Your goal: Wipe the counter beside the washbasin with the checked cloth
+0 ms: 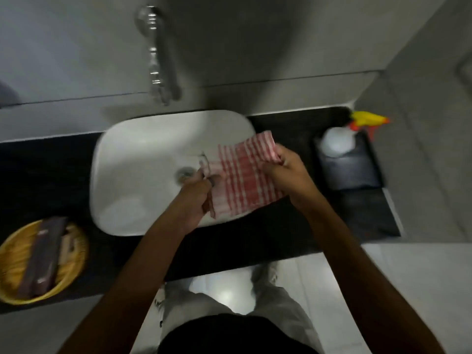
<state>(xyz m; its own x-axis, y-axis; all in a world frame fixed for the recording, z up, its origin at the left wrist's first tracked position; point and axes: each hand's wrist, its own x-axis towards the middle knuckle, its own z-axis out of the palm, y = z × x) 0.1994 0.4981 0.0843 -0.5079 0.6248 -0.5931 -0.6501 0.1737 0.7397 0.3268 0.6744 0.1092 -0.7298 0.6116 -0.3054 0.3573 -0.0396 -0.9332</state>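
Note:
A red-and-white checked cloth [242, 175] is stretched flat in the air over the right side of the white washbasin [138, 180]. My left hand [196, 198] grips the cloth's left edge above the basin's drain. My right hand [286, 169] grips its upper right corner, just past the basin's right rim. The dark counter [339, 213] runs on both sides of the basin. The picture is blurred by motion.
A black tray [357, 175] with a white spray bottle [337, 141], yellow and orange at its nozzle, stands at the counter's far right. A yellow wicker basket [15, 267] with dark packets sits at the left. A chrome tap [155, 57] hangs from the wall.

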